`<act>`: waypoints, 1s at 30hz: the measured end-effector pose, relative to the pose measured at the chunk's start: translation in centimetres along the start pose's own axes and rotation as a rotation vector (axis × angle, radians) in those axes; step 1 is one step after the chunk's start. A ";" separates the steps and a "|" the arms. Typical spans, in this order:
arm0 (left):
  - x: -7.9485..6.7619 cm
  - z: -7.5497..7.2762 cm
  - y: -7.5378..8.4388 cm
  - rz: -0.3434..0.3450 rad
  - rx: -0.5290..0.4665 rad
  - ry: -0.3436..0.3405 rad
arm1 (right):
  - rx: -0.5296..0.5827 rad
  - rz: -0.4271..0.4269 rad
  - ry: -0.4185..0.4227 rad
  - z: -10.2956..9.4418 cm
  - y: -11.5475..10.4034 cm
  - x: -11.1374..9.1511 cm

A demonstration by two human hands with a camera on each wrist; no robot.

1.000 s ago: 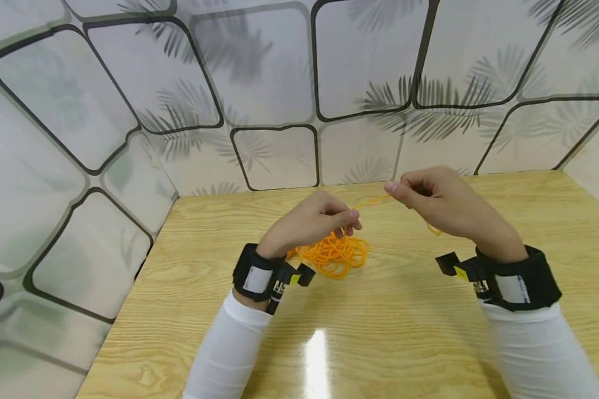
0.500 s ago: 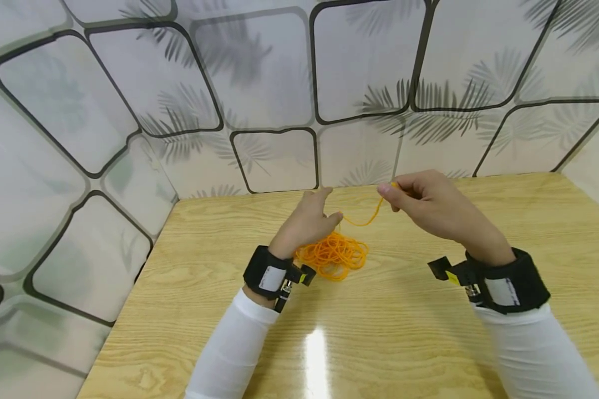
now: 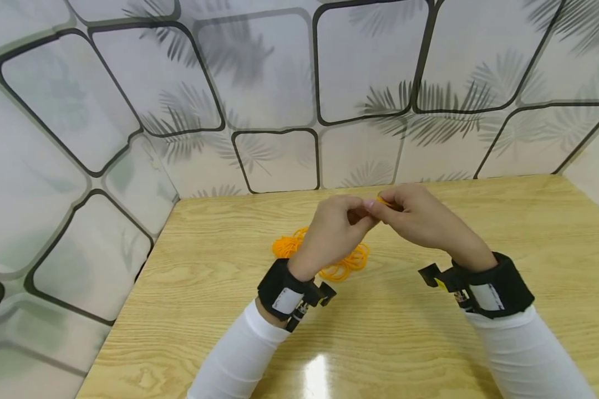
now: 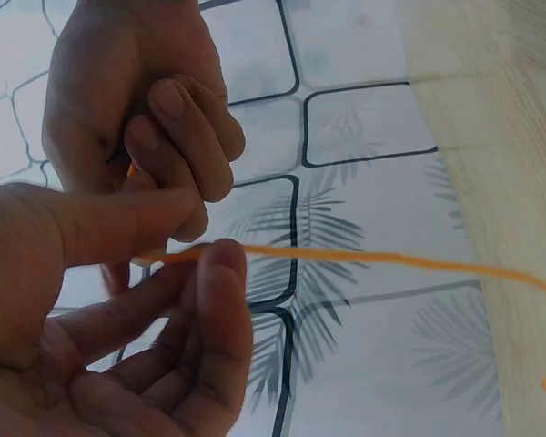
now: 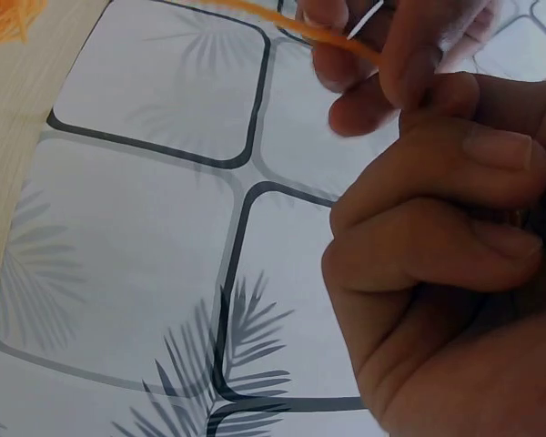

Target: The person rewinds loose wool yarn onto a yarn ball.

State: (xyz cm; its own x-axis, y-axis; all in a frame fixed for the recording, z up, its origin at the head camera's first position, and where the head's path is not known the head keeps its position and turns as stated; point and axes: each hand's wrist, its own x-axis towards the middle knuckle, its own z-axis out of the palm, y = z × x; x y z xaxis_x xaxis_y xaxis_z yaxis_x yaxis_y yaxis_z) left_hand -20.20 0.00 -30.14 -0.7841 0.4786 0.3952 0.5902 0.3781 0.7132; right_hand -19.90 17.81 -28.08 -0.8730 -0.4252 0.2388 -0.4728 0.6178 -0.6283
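Near the back of the table, my two hands meet at the fingertips. My left hand (image 3: 331, 233) pinches a strand of orange yarn (image 4: 391, 259), which runs out between thumb and fingers in the left wrist view. My right hand (image 3: 421, 221) holds yarn too, its fingers curled; a short bit of yarn (image 3: 383, 200) shows above its thumb in the head view. Most of what lies inside that fist is hidden. Below the left hand lies a loose tangled yarn pile (image 3: 348, 267), partly covered by hand and wrist.
The wooden table (image 3: 379, 332) ends at a patterned wall (image 3: 274, 160) close behind the hands. Another wall (image 3: 40, 166) stands along the left side. Both wrists wear black straps (image 3: 499, 285) with small camera mounts.
My left hand, its index finger stretched out half a second ago, has moved right to the right hand and pinches the yarn. The right hand has come slightly left and down.
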 end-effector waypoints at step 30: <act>0.0 -7.1 -5.7 -0.550 0.455 -0.355 | -0.271 0.140 -0.174 2.2 3.6 1.7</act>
State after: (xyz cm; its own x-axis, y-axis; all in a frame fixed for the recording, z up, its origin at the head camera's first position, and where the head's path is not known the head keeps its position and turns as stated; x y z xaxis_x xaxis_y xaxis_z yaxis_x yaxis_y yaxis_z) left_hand -24.89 -7.78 -30.06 -0.9230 0.3239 -0.2079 0.2165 0.8835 0.4154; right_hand -22.83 17.81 -31.54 -0.9091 -0.4161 0.0197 -0.3849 0.8211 -0.4215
